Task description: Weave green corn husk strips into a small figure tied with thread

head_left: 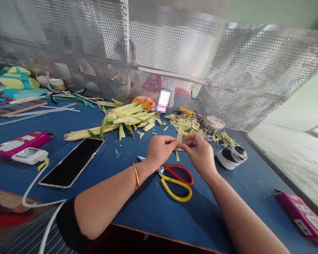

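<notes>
Between the fingertips of both hands is a narrow pale green strip of corn husk [180,134], upright, its lower end showing beneath the fingers. My left hand [160,148], with a gold bangle at the wrist, pinches it from the left. From the right, the thumb and fingers of my right hand [198,151] close on the same strip. Below the hands, scissors [178,181] with one red and one yellow handle lie on the blue table [201,215]. A pile of corn husks [134,118] lies behind to the left, and shredded husk trimmings [192,125] are just behind the hands.
A black phone [72,162] and a magenta device [21,144] with a white cable lie left. A spool of white cord [231,156] stands right, another magenta device [303,215] near the right edge. Perforated metal panels [172,46] rise behind.
</notes>
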Action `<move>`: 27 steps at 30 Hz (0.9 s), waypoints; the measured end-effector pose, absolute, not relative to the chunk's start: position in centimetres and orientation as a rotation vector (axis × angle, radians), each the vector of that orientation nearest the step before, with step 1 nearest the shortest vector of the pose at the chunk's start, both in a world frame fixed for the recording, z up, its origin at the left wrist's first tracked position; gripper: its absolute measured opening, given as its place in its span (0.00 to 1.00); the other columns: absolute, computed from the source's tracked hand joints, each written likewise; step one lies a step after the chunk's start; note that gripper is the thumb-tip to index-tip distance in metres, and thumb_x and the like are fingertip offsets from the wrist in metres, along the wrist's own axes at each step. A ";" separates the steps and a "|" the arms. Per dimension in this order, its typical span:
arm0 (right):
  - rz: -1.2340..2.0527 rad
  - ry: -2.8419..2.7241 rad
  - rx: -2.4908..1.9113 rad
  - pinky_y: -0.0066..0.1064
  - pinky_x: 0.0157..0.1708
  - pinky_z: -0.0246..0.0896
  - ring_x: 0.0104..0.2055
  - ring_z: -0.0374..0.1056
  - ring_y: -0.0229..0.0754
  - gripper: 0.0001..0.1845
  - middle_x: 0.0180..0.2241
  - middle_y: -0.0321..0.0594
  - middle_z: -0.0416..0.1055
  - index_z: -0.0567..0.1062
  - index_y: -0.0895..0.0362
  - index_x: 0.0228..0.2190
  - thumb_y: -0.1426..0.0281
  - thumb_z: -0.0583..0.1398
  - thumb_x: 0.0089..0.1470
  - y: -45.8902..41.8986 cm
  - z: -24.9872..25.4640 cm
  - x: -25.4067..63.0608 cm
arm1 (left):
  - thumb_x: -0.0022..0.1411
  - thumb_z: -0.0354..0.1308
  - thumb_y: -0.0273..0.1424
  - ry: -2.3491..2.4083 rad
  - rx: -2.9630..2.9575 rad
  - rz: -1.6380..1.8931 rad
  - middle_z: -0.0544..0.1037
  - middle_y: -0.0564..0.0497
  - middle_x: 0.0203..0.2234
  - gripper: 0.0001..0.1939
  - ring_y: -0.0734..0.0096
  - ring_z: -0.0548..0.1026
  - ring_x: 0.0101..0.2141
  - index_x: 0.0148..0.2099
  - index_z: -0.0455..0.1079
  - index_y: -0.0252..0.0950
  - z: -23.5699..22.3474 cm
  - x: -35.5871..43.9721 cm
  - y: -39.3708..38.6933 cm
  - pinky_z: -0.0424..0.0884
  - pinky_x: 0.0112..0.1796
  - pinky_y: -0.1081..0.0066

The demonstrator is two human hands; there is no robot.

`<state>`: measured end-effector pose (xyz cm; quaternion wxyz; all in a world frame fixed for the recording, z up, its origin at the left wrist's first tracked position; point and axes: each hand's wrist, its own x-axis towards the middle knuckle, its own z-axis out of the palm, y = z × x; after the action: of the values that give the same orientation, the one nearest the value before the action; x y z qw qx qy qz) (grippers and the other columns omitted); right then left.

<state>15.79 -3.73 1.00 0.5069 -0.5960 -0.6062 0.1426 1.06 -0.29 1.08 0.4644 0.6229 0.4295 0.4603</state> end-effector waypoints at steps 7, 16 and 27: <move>0.611 -1.338 -1.237 0.31 0.31 0.62 0.28 0.67 0.39 0.08 0.25 0.35 0.73 0.75 0.55 0.27 0.64 0.66 0.46 -3.1 0.3 15.9 | 0.54 0.62 0.26 1.029 1.193 1.121 0.78 0.52 0.21 0.05 0.72 0.76 0.26 0.26 0.77 0.36 2.2 1.4 -0.6 0.68 0.30 0.74; 0.412 -1.491 -1.307 0.32 0.32 0.61 0.28 0.65 0.39 0.06 0.25 0.35 0.73 0.75 0.55 0.25 0.65 0.64 0.49 -3.5 0.5 15.6 | 0.53 0.62 0.25 1.040 1.157 1.091 0.77 0.52 0.20 0.06 0.72 0.76 0.25 0.25 0.77 0.35 2.0 1.4 -0.6 0.67 0.29 0.74; 0.816 -1.266 -1.265 0.35 0.32 0.64 0.27 0.68 0.41 0.12 0.24 0.38 0.75 0.78 0.56 0.23 0.60 0.67 0.43 -3.3 0.5 15.2 | 0.56 0.60 0.29 0.949 1.503 1.186 0.80 0.51 0.26 0.03 0.68 0.79 0.28 0.34 0.75 0.38 0.1 1.3 0.3 0.72 0.32 0.72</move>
<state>15.20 -3.28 0.49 0.5540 -0.5355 -0.5358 0.3453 1.27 0.31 0.09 0.4815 0.6164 0.3891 0.4866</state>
